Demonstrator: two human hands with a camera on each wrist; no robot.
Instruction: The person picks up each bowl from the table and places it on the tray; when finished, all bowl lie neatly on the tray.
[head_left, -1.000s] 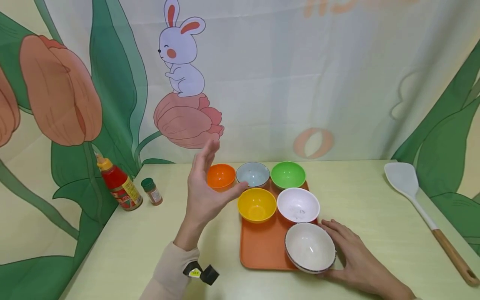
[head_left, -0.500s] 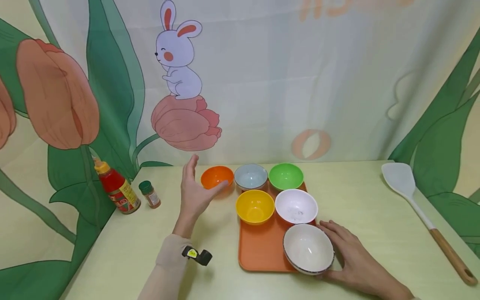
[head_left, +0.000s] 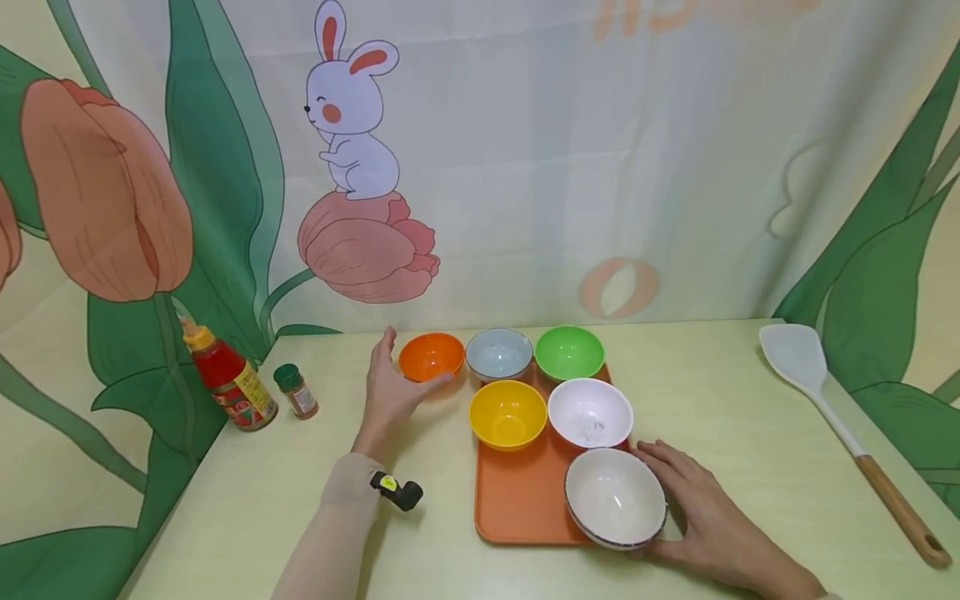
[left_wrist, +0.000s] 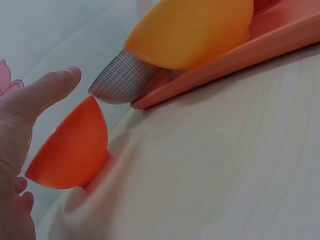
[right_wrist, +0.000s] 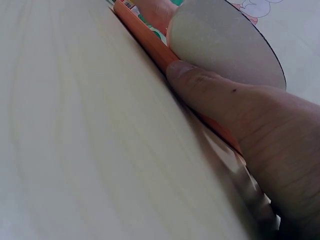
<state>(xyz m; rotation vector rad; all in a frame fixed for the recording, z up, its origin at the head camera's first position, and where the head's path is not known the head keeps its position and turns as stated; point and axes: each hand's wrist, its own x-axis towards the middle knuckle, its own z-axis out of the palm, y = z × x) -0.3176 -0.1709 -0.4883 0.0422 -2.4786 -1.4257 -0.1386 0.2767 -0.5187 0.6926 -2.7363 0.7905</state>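
My left hand (head_left: pixel 392 398) reaches toward the orange bowl (head_left: pixel 431 357) at the back left, thumb and fingers spread apart. In the left wrist view the thumb (left_wrist: pixel 47 92) is above the orange bowl's rim, with a visible gap. At the front right, my right hand (head_left: pixel 701 517) holds the corner of the orange tray (head_left: pixel 517 500), beside the cream bowl (head_left: pixel 617 497). The right wrist view shows its thumb (right_wrist: pixel 205 90) along the tray's rim, below the cream bowl's side; the other fingers are largely hidden there. Yellow (head_left: pixel 507 414) and white (head_left: pixel 590 412) bowls stand on the tray.
A grey-blue bowl (head_left: pixel 499 353) and a green bowl (head_left: pixel 570 352) stand at the tray's back end. Left of them are a red sauce bottle (head_left: pixel 234 383) and a green-capped spice jar (head_left: pixel 297 392). A white spatula (head_left: pixel 821 400) with a wooden handle lies at the right.
My left hand has moved down and slightly left, lowering from above the table to beside the orange bowl. The right hand holds its place; the head view has shifted slightly.
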